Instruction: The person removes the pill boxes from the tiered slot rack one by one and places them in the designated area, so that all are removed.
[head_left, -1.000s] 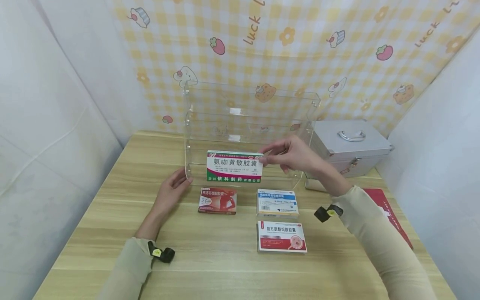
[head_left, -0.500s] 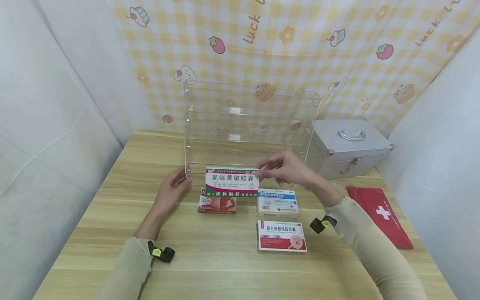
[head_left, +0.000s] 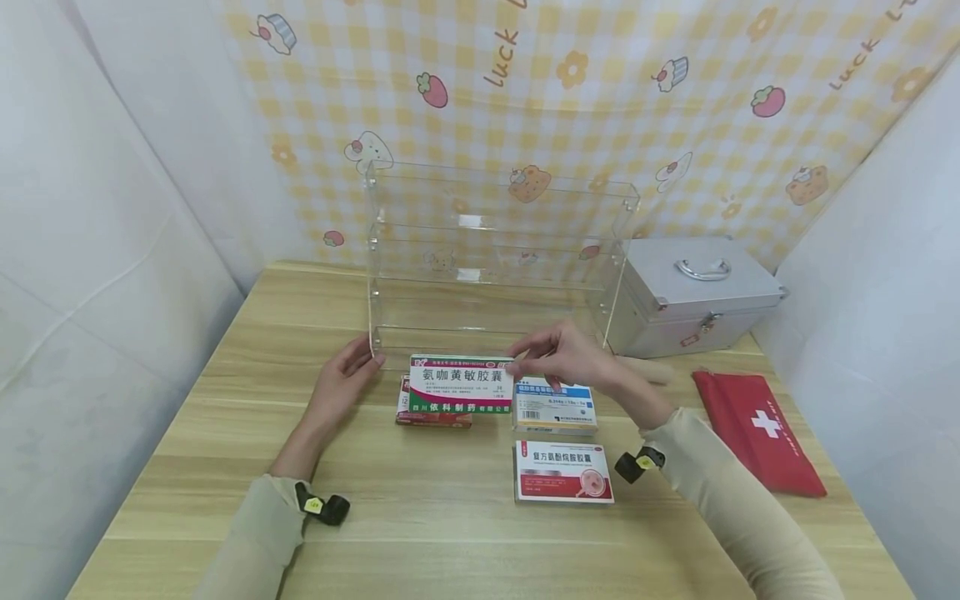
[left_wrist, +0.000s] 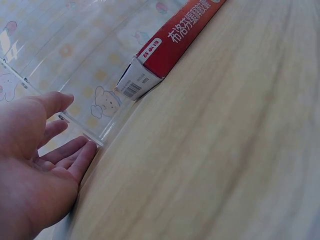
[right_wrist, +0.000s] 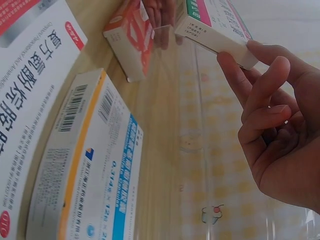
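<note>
My right hand pinches the right end of a green, white and magenta medicine box, its front upright and facing the camera. In the right wrist view the box is raised, thumb and fingers on its end. Behind the box rises a clear acrylic tiered rack. My left hand rests at the rack's lower left corner, fingers relaxed; in the left wrist view the fingertips are right at that corner. The held box partly covers a red medicine box in the head view.
A blue and white medicine box and a red and white medicine box lie right of centre on the wooden table. A silver case stands at the back right, with a red first-aid pouch in front.
The right hand has brought the held medicine box down and toward the person, from before the rack to over the red box. The left hand has stayed at the rack's corner.
</note>
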